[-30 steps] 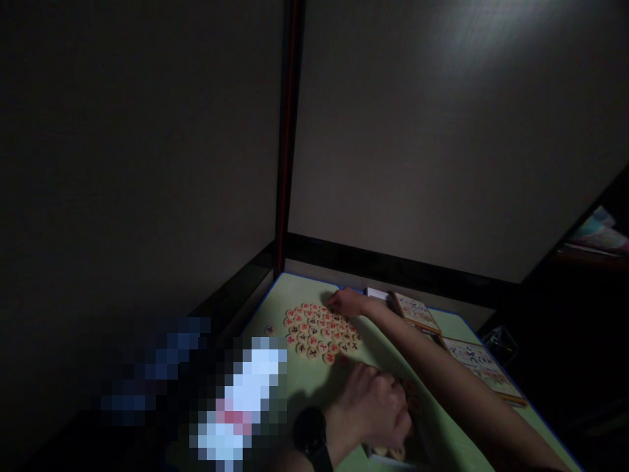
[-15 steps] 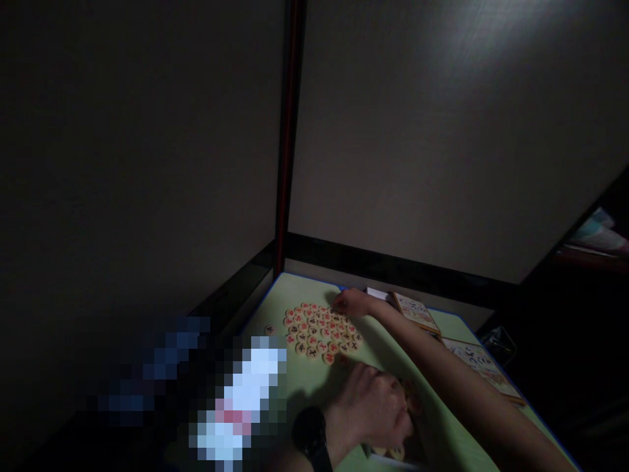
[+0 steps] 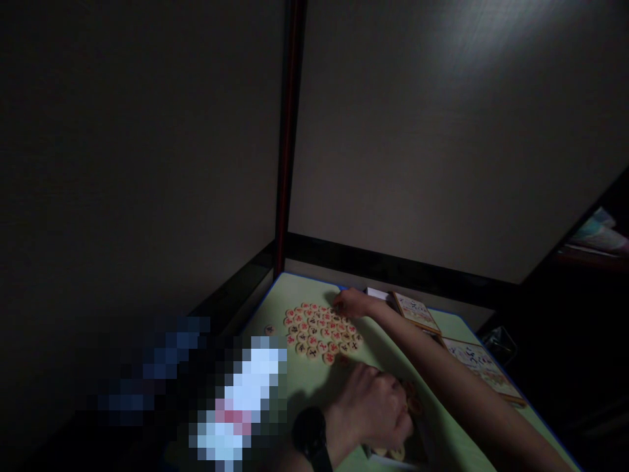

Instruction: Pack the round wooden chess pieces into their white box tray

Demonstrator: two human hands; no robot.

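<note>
Round wooden Chinese chess pieces with red and black characters lie flat in a tight cluster on the green tabletop. My right hand reaches across to the far right rim of the cluster, its fingers bent down and closed on a piece there, mostly covered by them. In front, my left hand, with a dark watch on the wrist, is curled with knuckles up above an open box of more pieces. Its fingertips are hidden, so what they hold cannot be seen.
One loose piece lies left of the cluster. Two printed box lids or flat boxes lie along the right edge, near a white box. A blurred bright patch covers the front left. Walls stand behind the table.
Almost nothing differs. Both hands stay in the same places, and the cluster of pieces keeps its layout.
</note>
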